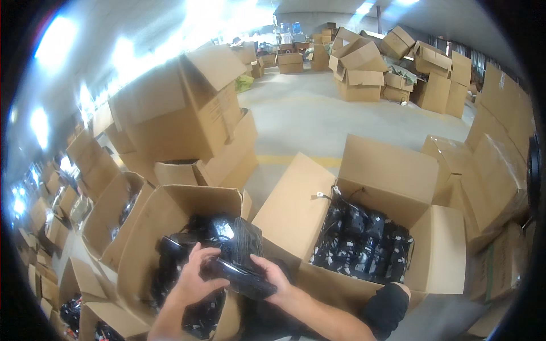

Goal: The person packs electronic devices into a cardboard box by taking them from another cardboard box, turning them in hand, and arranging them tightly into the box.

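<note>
A long, glossy black plastic part is held above the left open carton, its exact kind unclear. My right hand grips its right end, thumb on top and the other fingers mostly hidden beneath. My left hand is at the other end, thumb and fingers apart in a curve around the tip; whether it touches is hard to tell. Beneath my hands, the left carton contains a pile of similar shiny black parts. A flat, ribbed dark piece stands just beyond the held part.
An open carton at right is packed with black parts and thin cables. Large stacked cartons rise beyond the left one. More boxes are heaped across the grey floor. My dark-clothed knee is at lower right.
</note>
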`<state>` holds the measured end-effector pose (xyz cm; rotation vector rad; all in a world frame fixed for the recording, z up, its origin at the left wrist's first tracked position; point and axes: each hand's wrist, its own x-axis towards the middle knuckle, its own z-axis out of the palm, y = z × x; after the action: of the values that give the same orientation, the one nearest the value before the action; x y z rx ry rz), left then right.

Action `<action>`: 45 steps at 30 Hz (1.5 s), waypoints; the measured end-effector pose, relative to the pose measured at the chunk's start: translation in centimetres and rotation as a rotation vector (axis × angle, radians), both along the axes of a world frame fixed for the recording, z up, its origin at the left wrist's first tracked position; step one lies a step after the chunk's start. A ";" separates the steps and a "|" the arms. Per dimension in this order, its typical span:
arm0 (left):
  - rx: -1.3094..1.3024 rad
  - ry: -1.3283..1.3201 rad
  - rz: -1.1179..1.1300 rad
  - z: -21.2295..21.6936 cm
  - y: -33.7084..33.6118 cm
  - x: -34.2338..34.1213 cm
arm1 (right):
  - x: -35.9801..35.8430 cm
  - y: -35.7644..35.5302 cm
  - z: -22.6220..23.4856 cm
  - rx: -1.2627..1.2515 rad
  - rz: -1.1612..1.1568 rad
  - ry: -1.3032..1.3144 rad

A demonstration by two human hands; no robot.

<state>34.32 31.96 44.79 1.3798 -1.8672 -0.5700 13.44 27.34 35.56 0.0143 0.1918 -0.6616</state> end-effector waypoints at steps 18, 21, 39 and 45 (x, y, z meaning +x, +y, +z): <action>-0.782 -0.366 -0.355 -0.3 -1.6 -7.5 | -4.6 4.2 5.2 -0.691 -0.491 0.590; -0.877 -0.314 -0.298 -0.9 -3.1 -8.5 | -5.2 4.7 4.6 -0.696 -0.477 0.520; -0.215 0.484 -0.339 -1.5 -2.4 -11.8 | -11.5 2.4 4.4 -0.710 -0.920 1.014; -0.452 0.324 -0.286 -2.4 -3.4 -13.3 | -13.0 2.1 3.8 -0.606 -0.916 1.002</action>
<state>21.03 28.55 42.39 0.6900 -1.7912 -0.4419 0.43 29.47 39.31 -0.8718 0.9750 -1.5859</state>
